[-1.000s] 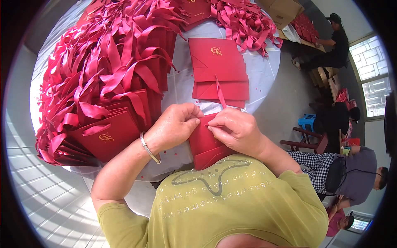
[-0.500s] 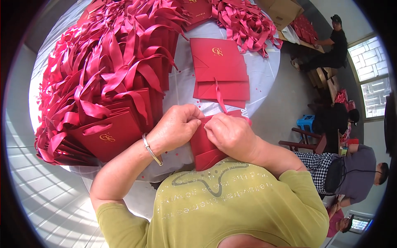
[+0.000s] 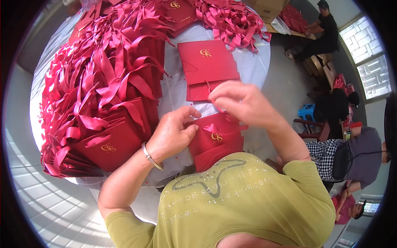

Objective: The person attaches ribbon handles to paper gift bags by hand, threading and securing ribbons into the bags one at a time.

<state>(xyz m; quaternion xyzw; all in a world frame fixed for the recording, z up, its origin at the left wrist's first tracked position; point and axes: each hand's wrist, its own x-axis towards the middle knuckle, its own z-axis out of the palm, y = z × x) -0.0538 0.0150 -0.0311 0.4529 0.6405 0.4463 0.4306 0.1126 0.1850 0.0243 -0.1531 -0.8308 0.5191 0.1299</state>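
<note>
Close to my body lies a red paper gift bag (image 3: 201,142) with a gold emblem and a short ribbon loop at its top. My left hand (image 3: 171,133) grips its upper left edge between thumb and fingers. Above the bag's top edge, my right hand (image 3: 242,103) is closed in a pinch on a red ribbon (image 3: 218,109), of which only a short piece shows. Just beyond, flat folded red bags (image 3: 209,62) lie stacked, partly covered by my right hand.
A big pile of red bags with ribbon handles (image 3: 103,82) fills the left of the white-covered table (image 3: 170,93). Loose red ribbons (image 3: 231,22) are heaped at the far side. A cardboard box (image 3: 269,9), a blue stool (image 3: 307,112) and several people are to the right.
My right hand has risen up and away from my left hand, pulling a ribbon. The bag's emblem and ribbon loop now show. My left hand stays at the bag's edge, its fingers slightly wider.
</note>
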